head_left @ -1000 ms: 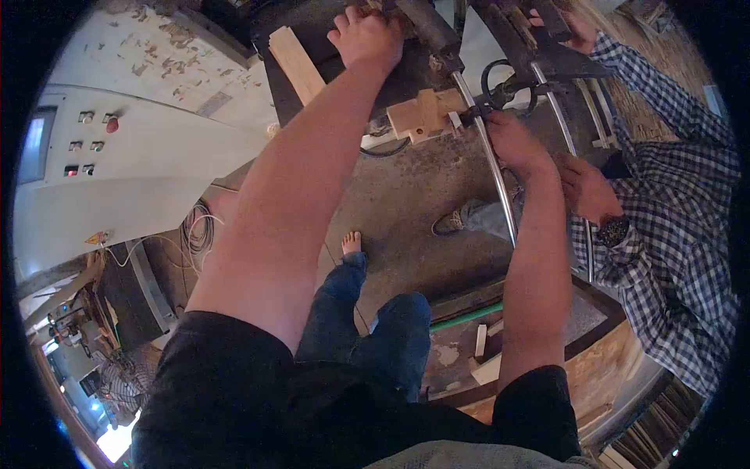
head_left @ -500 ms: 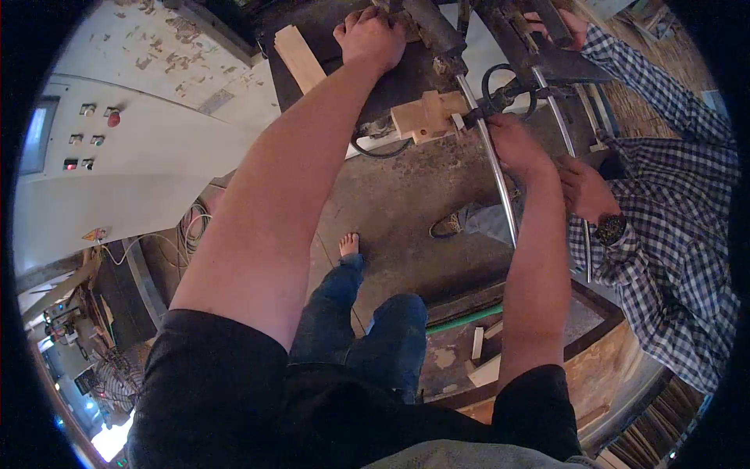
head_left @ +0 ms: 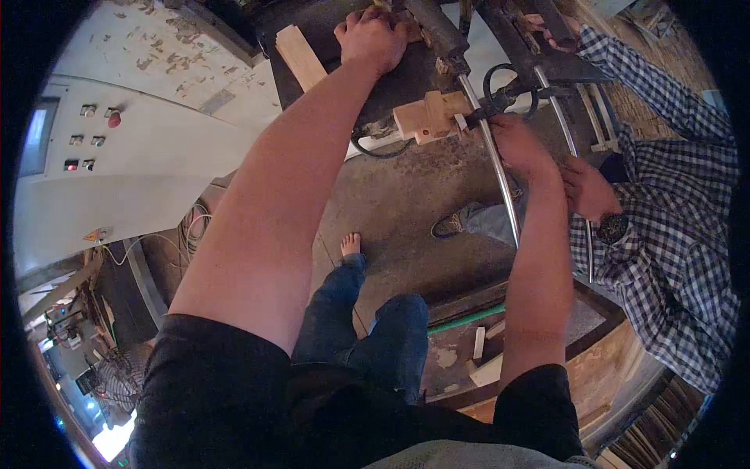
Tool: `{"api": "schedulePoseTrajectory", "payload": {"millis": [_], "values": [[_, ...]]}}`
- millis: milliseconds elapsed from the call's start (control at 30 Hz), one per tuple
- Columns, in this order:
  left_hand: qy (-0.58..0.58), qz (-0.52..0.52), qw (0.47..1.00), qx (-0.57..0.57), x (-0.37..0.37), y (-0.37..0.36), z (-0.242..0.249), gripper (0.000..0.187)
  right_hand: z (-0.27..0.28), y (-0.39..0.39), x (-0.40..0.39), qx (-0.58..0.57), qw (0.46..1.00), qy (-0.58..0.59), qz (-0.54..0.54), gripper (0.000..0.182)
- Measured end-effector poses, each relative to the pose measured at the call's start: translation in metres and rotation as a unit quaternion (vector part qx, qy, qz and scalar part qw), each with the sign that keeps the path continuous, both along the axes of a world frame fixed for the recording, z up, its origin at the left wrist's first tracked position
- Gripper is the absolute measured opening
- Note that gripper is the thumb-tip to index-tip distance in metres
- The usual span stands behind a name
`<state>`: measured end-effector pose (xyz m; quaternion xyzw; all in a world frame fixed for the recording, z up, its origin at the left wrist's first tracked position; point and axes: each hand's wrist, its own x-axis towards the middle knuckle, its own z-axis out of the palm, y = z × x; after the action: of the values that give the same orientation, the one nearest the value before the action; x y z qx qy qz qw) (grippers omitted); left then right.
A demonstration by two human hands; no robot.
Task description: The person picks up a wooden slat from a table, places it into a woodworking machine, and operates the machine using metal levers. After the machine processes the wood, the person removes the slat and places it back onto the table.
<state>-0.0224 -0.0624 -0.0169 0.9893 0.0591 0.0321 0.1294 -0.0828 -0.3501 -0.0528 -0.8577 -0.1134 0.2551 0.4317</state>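
Observation:
At the top of the view my left hand point(head_left: 373, 39) rests with curled fingers at the dark machine bed point(head_left: 336, 92), against a piece of wood whose shape is mostly hidden. A pale wood block point(head_left: 300, 59) lies just left of it. My right hand point(head_left: 519, 146) reaches past the near metal rod point(head_left: 498, 172); its fingertips are partly hidden beside a small clamp part, so its hold cannot be made out. Left of that hand, a notched wooden block point(head_left: 431, 117) sits by the rod.
A co-worker in a checked shirt point(head_left: 672, 195) stands at the right, one hand point(head_left: 591, 190) close to my right wrist by the second rod point(head_left: 556, 109). On the left is a control cabinet point(head_left: 141, 172). Below right, a tray point(head_left: 582, 313) holds wood scraps.
The view has shifted very slightly. Both of my hands keep nearly the same places, and the co-worker's upper hand has moved a little.

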Motion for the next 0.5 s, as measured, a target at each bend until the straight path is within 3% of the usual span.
{"api": "schedulePoseTrajectory", "payload": {"millis": [67,133,233,367,467,500], "values": [[0.017,0.004,1.0,0.011,-0.002,-0.001,0.0,0.052,0.009,0.002,-0.003,-0.002,1.0,0.007,0.013,0.028],[-0.005,0.043,0.999,0.009,0.0,-0.005,-0.003,0.055,0.01,0.003,-0.005,-0.1,0.993,-0.065,0.02,0.027],[0.025,0.037,0.999,-0.028,0.001,-0.004,0.001,0.057,-0.002,0.001,0.001,-0.017,1.0,-0.002,0.015,0.029],[-0.028,0.027,0.999,-0.017,-0.002,-0.005,0.0,0.057,-0.002,-0.002,-0.001,-0.037,0.998,0.034,-0.033,0.03],[0.039,0.017,0.998,-0.037,-0.005,-0.007,0.009,0.054,-0.024,-0.015,0.007,-0.013,0.984,-0.138,0.108,0.03],[0.0,0.014,0.999,-0.036,-0.003,-0.004,0.001,0.053,-0.014,-0.011,0.005,-0.025,0.991,-0.097,0.087,0.03]]}}
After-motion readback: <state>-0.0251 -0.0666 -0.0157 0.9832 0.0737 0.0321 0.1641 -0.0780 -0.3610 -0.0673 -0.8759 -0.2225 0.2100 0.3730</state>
